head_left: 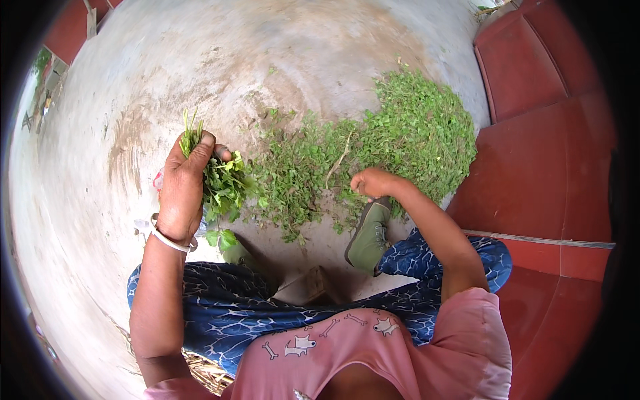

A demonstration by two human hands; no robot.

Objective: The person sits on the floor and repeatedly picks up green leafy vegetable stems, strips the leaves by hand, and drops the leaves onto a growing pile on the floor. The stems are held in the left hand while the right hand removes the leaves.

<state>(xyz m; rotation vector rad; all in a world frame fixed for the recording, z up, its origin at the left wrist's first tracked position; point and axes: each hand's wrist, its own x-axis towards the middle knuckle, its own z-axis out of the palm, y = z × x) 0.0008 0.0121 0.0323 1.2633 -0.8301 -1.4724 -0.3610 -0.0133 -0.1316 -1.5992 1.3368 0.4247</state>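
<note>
My left hand is closed round a bunch of leafy green herbs, raised at the left. Their cut stems stick up past my thumb and the leaves hang down toward the right. Lower and to the right, my right hand hovers over the near edge of a heap of loose greens, above my shoe. Its fingers are curled together; what they hold, if anything, is too small to make out. A thin pale stalk lies just left of its fingertips.
Scattered leaves and bits of soil spread over the concrete floor left of the heap. Red panels stand along the right side. My green shoes are close below the greens. Dry straw shows at lower left.
</note>
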